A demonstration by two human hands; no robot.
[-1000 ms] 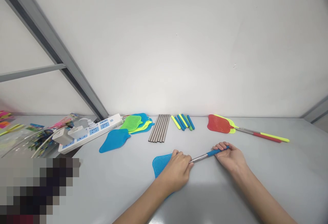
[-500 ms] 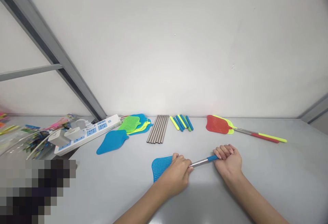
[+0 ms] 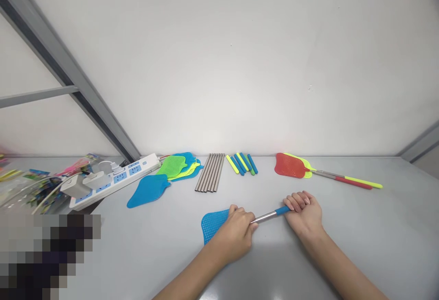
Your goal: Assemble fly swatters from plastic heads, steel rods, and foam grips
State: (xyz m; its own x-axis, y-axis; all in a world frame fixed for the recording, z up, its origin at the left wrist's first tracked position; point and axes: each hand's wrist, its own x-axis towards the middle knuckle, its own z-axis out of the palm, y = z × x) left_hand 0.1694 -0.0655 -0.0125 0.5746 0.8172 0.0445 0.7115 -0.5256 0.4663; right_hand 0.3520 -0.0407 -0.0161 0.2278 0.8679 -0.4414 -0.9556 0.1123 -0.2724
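Observation:
A blue fly swatter (image 3: 213, 225) with a perforated head, a metal rod and a blue grip lies across both my hands, low over the grey table. My left hand (image 3: 238, 230) is closed round the neck, where head and rod meet, and hides that joint. At the other end my right hand (image 3: 303, 213) wraps its fingers over the blue grip, covering most of it. Behind them lie several metal rods (image 3: 210, 173) in a row and several short blue, yellow and green grips (image 3: 242, 163). Loose swatter heads (image 3: 149, 191) in blue, green and yellow lie to the left.
A red fly swatter (image 3: 291, 165) overlaps a yellow fly swatter (image 3: 363, 182) at the back right. On the left stands a white power strip (image 3: 146, 163) with chargers and cables, beside plastic bags (image 3: 20, 195). A pale wall (image 3: 233, 71) rises behind the table.
The view has shifted very slightly. Both hands keep their hold on the blue fly swatter, with no clear movement along it.

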